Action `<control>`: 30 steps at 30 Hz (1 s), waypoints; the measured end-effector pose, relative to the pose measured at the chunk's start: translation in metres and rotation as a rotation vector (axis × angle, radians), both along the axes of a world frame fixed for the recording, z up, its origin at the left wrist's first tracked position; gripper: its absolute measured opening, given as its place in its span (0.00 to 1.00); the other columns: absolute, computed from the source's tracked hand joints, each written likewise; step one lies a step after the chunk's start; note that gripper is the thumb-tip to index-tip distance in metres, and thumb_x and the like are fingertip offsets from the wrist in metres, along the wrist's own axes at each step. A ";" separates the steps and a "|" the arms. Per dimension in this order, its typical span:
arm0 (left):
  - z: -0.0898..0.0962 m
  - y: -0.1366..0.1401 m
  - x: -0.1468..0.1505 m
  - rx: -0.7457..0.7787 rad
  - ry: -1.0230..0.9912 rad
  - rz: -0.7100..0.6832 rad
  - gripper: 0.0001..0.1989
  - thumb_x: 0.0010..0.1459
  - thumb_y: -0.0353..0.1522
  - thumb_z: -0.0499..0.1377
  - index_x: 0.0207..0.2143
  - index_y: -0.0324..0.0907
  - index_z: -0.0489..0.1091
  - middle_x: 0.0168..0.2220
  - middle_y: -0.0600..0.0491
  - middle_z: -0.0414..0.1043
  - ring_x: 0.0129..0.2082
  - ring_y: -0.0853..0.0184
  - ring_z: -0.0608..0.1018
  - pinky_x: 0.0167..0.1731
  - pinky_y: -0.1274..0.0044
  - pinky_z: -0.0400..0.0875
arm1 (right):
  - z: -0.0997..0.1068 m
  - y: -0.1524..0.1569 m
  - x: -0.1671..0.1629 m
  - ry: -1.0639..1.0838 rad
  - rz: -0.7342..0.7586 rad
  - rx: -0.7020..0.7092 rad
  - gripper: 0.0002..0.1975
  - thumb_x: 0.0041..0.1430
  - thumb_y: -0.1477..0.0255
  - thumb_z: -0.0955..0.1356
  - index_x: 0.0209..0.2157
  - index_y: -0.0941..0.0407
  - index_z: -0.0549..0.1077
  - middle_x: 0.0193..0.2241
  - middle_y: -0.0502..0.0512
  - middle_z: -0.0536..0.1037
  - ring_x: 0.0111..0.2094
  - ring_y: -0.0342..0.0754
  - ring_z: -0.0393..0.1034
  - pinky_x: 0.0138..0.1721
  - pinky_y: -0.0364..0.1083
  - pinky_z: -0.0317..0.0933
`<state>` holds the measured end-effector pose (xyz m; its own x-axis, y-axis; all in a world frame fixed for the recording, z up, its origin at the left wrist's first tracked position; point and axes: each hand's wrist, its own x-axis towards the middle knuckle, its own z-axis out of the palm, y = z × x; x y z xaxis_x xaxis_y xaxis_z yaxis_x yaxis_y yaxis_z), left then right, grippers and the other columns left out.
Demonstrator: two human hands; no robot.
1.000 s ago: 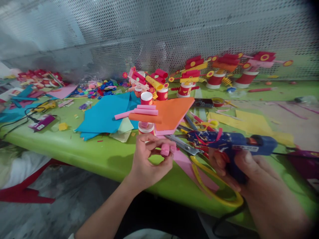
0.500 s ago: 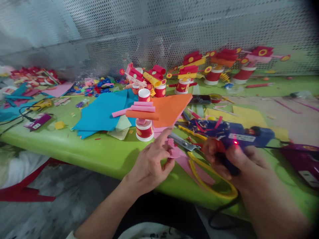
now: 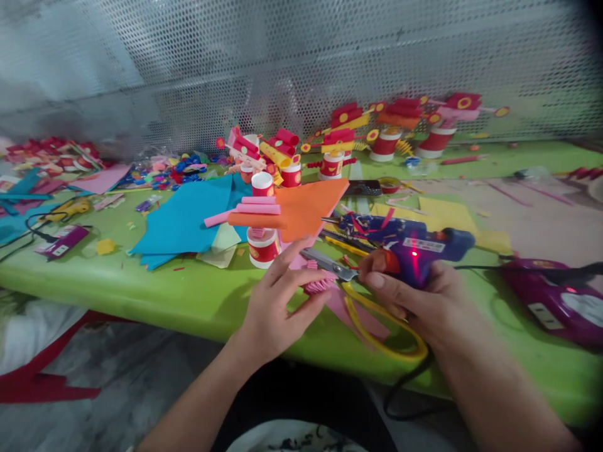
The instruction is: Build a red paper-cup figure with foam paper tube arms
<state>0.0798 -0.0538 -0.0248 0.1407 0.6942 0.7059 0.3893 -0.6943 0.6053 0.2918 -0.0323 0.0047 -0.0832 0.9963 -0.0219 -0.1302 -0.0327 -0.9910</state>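
My left hand point(image 3: 277, 301) pinches a small pink pleated paper piece point(image 3: 319, 285) between thumb and fingers, its ridges showing. My right hand point(image 3: 419, 298) is wrapped round the grip of a blue glue gun point(image 3: 424, 245), whose nozzle points left and whose red light is on. Between and below the hands lie scissors point(image 3: 348, 285) with yellow handles, over a pink paper strip point(image 3: 370, 314). Just beyond my left hand stands a red-and-white paper cup point(image 3: 264, 248) topped with an orange paper roll point(image 3: 257, 220), pink rolls and a second small cup point(image 3: 262, 183).
Blue sheets point(image 3: 183, 216) and an orange sheet point(image 3: 306, 204) lie behind. Several finished cup models point(image 3: 389, 144) line the back by the perforated metal panel point(image 3: 282, 69). A purple power socket point(image 3: 551, 301) with a black cord sits right, another purple socket point(image 3: 63, 242) left.
The pink pleated paper has turned so its folds face me. My right hand and the glue gun have come left, closer to my left hand. The whole view has shifted slightly.
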 end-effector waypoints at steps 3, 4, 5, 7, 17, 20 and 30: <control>-0.003 0.003 0.004 -0.197 -0.246 -0.112 0.13 0.62 0.26 0.67 0.49 0.45 0.78 0.62 0.42 0.71 0.55 0.58 0.82 0.48 0.72 0.83 | -0.005 0.004 0.001 0.002 0.021 0.027 0.16 0.47 0.63 0.82 0.29 0.55 0.76 0.20 0.44 0.71 0.17 0.34 0.55 0.21 0.39 0.53; -0.005 0.004 0.005 -0.263 -0.336 -0.168 0.13 0.62 0.27 0.67 0.49 0.45 0.79 0.60 0.43 0.72 0.53 0.59 0.82 0.48 0.72 0.83 | -0.008 0.007 0.003 -0.009 0.041 0.038 0.17 0.47 0.62 0.82 0.29 0.55 0.76 0.18 0.43 0.70 0.17 0.35 0.55 0.21 0.38 0.53; -0.007 0.005 0.006 -0.316 -0.421 -0.221 0.12 0.62 0.27 0.67 0.48 0.45 0.79 0.57 0.44 0.74 0.52 0.61 0.83 0.49 0.72 0.83 | -0.012 0.009 0.005 -0.019 0.060 0.046 0.17 0.47 0.62 0.82 0.30 0.54 0.76 0.17 0.42 0.69 0.16 0.35 0.55 0.20 0.39 0.53; -0.009 0.006 0.008 -0.427 -0.563 -0.288 0.11 0.62 0.28 0.68 0.47 0.44 0.80 0.51 0.47 0.79 0.49 0.63 0.84 0.51 0.72 0.82 | -0.018 0.013 0.009 -0.043 0.089 0.045 0.18 0.47 0.60 0.82 0.31 0.54 0.76 0.15 0.43 0.68 0.15 0.36 0.54 0.18 0.39 0.51; -0.002 0.007 0.005 -0.710 -0.887 -0.138 0.19 0.55 0.33 0.73 0.47 0.45 0.71 0.42 0.51 0.83 0.38 0.65 0.86 0.31 0.79 0.82 | -0.020 0.014 0.010 -0.026 0.091 0.036 0.19 0.50 0.55 0.80 0.29 0.55 0.76 0.14 0.44 0.66 0.15 0.38 0.56 0.17 0.41 0.51; 0.005 0.001 0.007 -0.689 -0.838 -0.135 0.23 0.56 0.32 0.72 0.49 0.47 0.65 0.42 0.50 0.83 0.40 0.63 0.85 0.31 0.77 0.82 | -0.015 0.016 0.006 -0.028 -0.006 0.031 0.20 0.47 0.56 0.81 0.27 0.55 0.75 0.15 0.45 0.68 0.15 0.37 0.56 0.17 0.40 0.50; 0.020 -0.016 0.025 -0.653 -0.603 -0.296 0.25 0.62 0.28 0.67 0.56 0.49 0.59 0.45 0.50 0.81 0.40 0.67 0.82 0.30 0.81 0.81 | 0.009 0.002 -0.008 -0.040 -0.024 -0.012 0.24 0.32 0.62 0.85 0.29 0.56 0.77 0.18 0.45 0.72 0.17 0.38 0.61 0.18 0.40 0.55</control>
<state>0.1052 -0.0702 -0.0050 0.1125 0.9732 0.2006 -0.2558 -0.1667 0.9523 0.2838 -0.0308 0.0134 -0.0581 0.9976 -0.0364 -0.0911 -0.0416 -0.9950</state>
